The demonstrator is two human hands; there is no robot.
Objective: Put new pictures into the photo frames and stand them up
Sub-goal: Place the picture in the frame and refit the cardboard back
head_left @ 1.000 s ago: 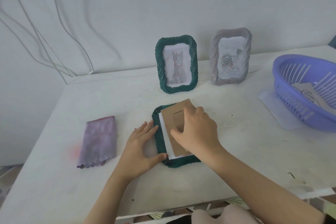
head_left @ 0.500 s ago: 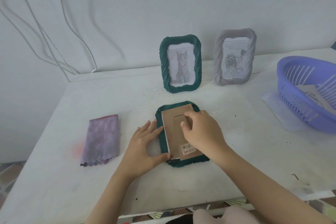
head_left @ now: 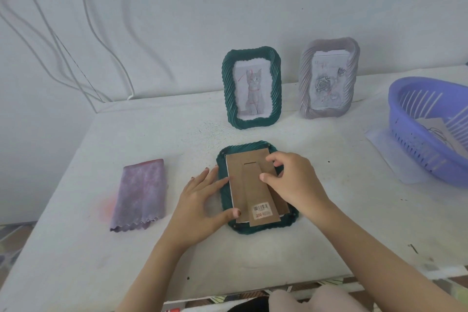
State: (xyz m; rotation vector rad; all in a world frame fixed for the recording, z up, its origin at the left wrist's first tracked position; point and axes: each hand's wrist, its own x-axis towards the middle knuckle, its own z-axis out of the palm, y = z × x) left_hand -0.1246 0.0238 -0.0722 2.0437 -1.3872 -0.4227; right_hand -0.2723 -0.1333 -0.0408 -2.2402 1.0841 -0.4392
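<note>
Head: cat frame (head_left: 252, 87), rose frame (head_left: 329, 78) upright; third frame (head_left: 255, 228) face-down; left hand (head_left: 200, 205) flat, right hand (head_left: 296, 185) pinches backing (head_left: 243, 185).

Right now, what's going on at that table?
A person is working on a green frame lying face down. The left hand lies flat against its left edge, steadying it. The right hand has curled fingers on the cardboard backing, pressing or pinching, I can't tell which. Behind, a cat frame and a rose frame stand upright, pictures already in.
</note>
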